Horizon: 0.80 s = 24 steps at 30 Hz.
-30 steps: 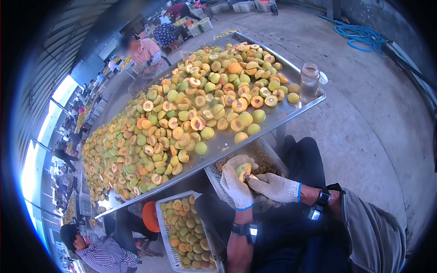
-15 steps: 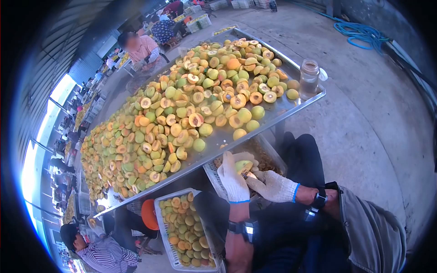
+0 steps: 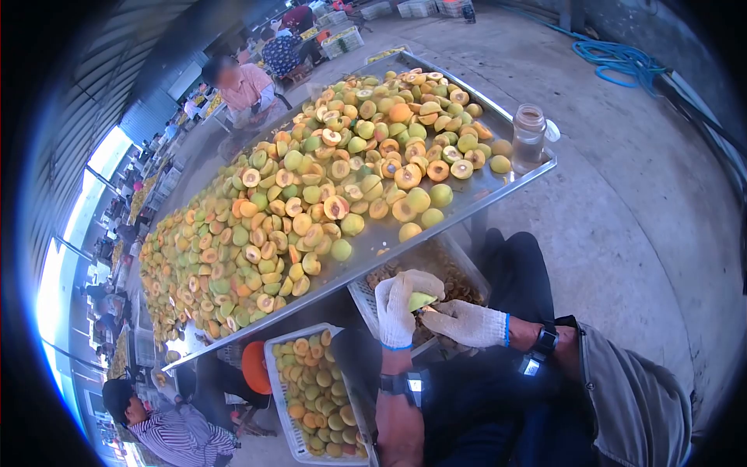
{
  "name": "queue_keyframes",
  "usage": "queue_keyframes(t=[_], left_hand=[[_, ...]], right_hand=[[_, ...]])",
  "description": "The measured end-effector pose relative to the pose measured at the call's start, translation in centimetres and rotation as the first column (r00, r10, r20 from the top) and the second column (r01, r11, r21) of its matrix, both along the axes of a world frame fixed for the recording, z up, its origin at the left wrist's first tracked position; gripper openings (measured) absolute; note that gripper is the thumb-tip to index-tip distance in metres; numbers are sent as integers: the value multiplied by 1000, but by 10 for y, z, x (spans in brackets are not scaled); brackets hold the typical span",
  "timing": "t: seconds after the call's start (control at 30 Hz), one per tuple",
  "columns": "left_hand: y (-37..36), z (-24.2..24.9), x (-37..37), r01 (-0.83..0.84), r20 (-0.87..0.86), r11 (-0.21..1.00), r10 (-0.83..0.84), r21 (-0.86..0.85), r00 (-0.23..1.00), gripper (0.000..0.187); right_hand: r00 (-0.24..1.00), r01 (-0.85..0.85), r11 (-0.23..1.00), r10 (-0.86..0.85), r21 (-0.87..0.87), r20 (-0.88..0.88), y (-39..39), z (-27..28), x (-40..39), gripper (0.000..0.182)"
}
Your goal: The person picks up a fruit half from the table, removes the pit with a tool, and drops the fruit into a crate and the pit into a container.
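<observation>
My left hand (image 3: pixel 398 310), in a white knit glove, is closed around a green-yellow apricot (image 3: pixel 421 300). Its fingers curl over the top of the fruit. Also gloved, my right hand (image 3: pixel 469 322) is closed, its fingertips meeting the apricot's lower side. A small pale thing shows at those fingertips, mostly hidden, and its kind cannot be made out. Both hands are above a white crate (image 3: pixel 366 302) that has brown pits or scraps in it, beside the front edge of the metal table (image 3: pixel 459 204).
Halved and whole apricots (image 3: pixel 303 202) are heaped on the table. A glass jar (image 3: pixel 529 134) stands at its right corner. Below is a white basket (image 3: pixel 274 366) of apricots, near an orange stool (image 3: pixel 255 367). A person in stripes (image 3: pixel 175 436) sits at lower left; another (image 3: pixel 245 87) sits across.
My left hand has turned, its fingers now wrapped over the top of the apricot, which shows less. My right hand stays close against it.
</observation>
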State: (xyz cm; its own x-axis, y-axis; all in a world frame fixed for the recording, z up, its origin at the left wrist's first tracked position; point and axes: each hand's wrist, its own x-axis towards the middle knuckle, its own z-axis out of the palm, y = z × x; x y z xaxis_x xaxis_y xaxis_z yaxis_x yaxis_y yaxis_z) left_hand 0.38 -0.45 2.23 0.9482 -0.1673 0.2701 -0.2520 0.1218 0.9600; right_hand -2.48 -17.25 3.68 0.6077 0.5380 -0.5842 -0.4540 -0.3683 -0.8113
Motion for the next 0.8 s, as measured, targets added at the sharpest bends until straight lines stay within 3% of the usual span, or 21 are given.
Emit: queue_keyframes(t=[0.07,0.17,0.3,0.37,0.47,0.57,0.8], left_hand=[[1,-3,-1,7,-65,999,-11,-52,998,61],[2,2,3,12,-54,999,-10,35,998,62],[0,9,6,14,-127,993,1,113,992,64],[1,11,9,18,-264,978,38,207,964,65],[-3,4,11,-47,-352,982,109,181,930,65],[-7,-3,12,-123,-439,988,154,99,885,66],[3,-19,16,-113,-500,984,166,135,850,67]], right_hand=[[968,19,1000,-19,2,249,-2,7,-3,65],[932,-22,995,57,-101,359,-4,7,1,66],[967,-7,998,21,-59,254,-4,-10,7,59],[923,3,994,39,-108,384,-3,-1,5,66],[947,-25,984,79,-176,312,-1,8,8,65],[930,-7,982,76,-187,360,0,-6,9,65],[937,9,985,51,-172,345,5,-16,13,68]])
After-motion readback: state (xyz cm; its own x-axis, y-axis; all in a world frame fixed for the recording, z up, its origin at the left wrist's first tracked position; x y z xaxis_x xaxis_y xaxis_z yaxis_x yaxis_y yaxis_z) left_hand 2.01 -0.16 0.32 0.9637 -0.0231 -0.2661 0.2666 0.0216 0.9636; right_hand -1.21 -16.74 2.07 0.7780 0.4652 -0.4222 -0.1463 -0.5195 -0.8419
